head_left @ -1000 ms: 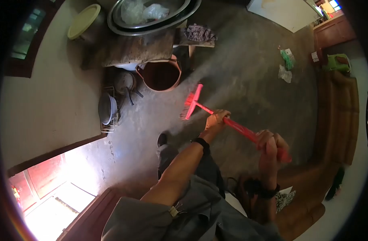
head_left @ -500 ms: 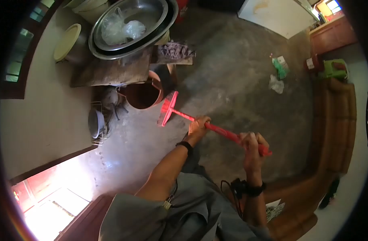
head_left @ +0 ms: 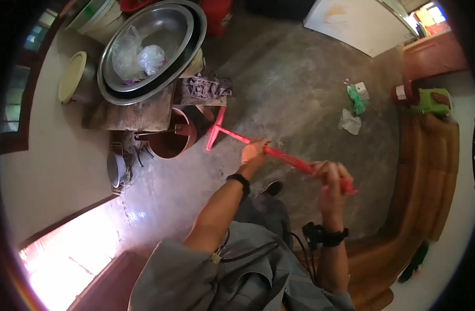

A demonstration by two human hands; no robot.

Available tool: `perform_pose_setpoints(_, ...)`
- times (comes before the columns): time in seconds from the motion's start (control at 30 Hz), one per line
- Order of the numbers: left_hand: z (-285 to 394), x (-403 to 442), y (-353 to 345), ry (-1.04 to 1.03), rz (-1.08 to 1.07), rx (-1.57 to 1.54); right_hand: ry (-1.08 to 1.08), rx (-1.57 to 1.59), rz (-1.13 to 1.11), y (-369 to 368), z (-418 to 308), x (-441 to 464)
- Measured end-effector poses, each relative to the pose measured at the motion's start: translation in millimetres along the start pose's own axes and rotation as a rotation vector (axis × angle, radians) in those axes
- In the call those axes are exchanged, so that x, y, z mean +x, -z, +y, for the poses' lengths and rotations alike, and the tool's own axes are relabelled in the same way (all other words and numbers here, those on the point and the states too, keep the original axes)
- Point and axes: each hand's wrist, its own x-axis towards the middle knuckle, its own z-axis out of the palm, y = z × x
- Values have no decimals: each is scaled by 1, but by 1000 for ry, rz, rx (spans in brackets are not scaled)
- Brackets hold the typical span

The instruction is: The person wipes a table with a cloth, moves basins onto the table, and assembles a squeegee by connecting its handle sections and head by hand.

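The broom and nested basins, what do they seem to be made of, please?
Broom: probably plastic, slightly glossy, from its vivid red surface, though parts could be coated metal.
Nested basins: likely metal, smooth and shiny, given their silvery colour and bright reflections.

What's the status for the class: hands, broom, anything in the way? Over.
Left hand and right hand closed on red broom. Broom head out front; floor contact unclear. Brown bucket close by, possible obstruction.

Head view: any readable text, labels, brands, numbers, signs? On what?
No text can be read.
White label on the dark red container: too small to read.
White packet on the floor: too small to tell.
Red broom handle: any print too blurred to read.
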Motion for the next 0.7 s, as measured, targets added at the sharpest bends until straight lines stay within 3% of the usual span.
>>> perform_pose_setpoints(0.07, 13, 9, -23, -26, -75, -90, -136, -40, 30, 24, -7, 19)
perform_pose_setpoints(0.13, 25, 23, -34, -54, -102, -77, -126, 7, -40, 36, -17, 35)
perform_pose_setpoints(0.2, 44, 28, -36, -100, -129, -121, 132, -53, -198, 50, -29, 42)
perform_pose_setpoints(0.33, 66, 36, -52, 14, 26, -87, 167, 30, -299, 85, -16, 65)
perform_pose_setpoints(0.4, 56, 29, -85, 104, 59, 2, -72, 65, -166, 112, 9, 67)
perform_pose_setpoints(0.47, 62, 32, -112, 111, 45, -22, -137, 84, -181, 135, 11, 75)
perform_pose_setpoints(0.7, 151, 67, -179, 26, 153, -198, 135, -118, -187, 172, -40, 104)
